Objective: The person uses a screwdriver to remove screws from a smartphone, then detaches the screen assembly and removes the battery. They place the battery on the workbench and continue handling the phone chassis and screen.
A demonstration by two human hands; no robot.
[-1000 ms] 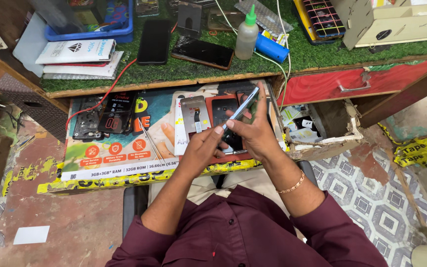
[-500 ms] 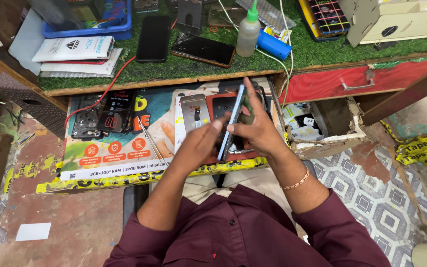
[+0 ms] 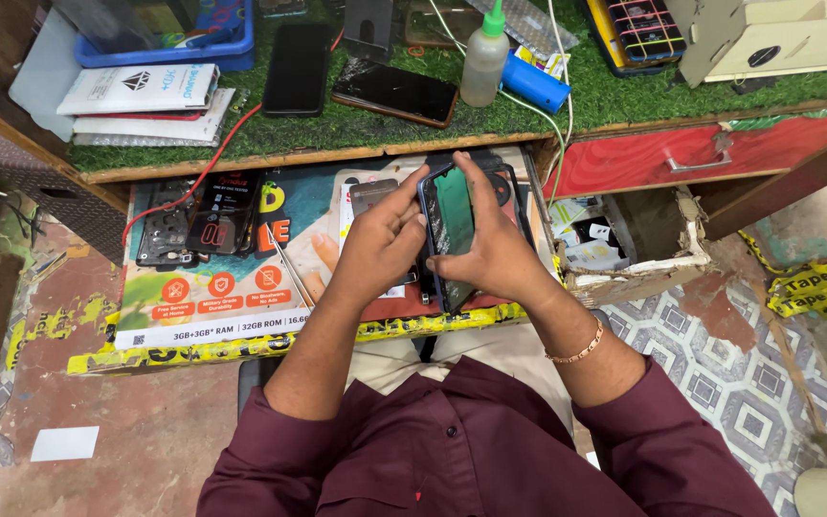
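Both my hands hold an opened smartphone [image 3: 452,230] over the pulled-out drawer board. Its inner side faces me, dark with a green part in the middle. My right hand [image 3: 498,251] grips it from the right, fingers wrapped round the top edge and thumb on the inside. My left hand [image 3: 382,241] grips its left edge, index finger stretched toward the top corner. Under my hands lies a printed poster board [image 3: 212,297] with other phone parts on it.
A dark phone [image 3: 227,213] and a phone frame [image 3: 161,230] lie on the board at left. On the green mat above sit two black phones [image 3: 297,69] [image 3: 396,91], a green-capped squeeze bottle [image 3: 485,59], booklets [image 3: 136,91], a blue tray [image 3: 165,38]. Red drawer [image 3: 701,153] at right.
The phone was held edge-on and tilted; now it is turned so its open inner side faces me, and both hands have shifted their grip along its edges.
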